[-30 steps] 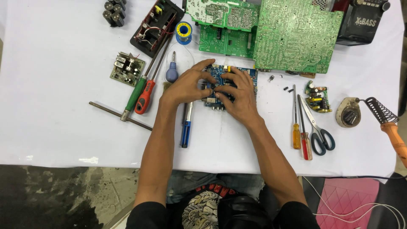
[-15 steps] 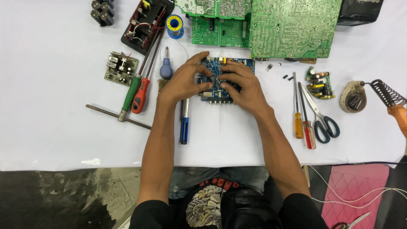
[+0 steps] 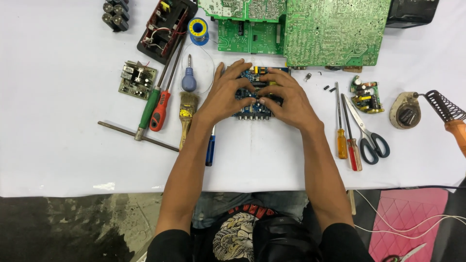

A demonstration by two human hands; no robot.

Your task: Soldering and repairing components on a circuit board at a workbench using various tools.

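Observation:
A small blue circuit board [image 3: 253, 73] lies on the white table [image 3: 68, 145], mostly covered by both hands. My left hand [image 3: 224, 94] presses on its left side, fingers spread toward the far edge. My right hand [image 3: 286, 99] covers the right side, fingertips curled onto the middle of the board. Whether a small part is pinched between the fingers is hidden. A row of connectors shows along the board's near edge.
Large green circuit boards [image 3: 335, 31] lie at the back. Left of the hands are a brush [image 3: 186, 114], blue-handled tool [image 3: 188, 77], red and green screwdrivers [image 3: 158, 106], and a small board [image 3: 138, 79]. To the right lie screwdrivers [image 3: 342, 133], scissors [image 3: 371, 138], and a soldering iron stand [image 3: 407, 111].
The view has shifted slightly, so the table sits higher in frame. Both hands stay on the blue board with only small finger movements.

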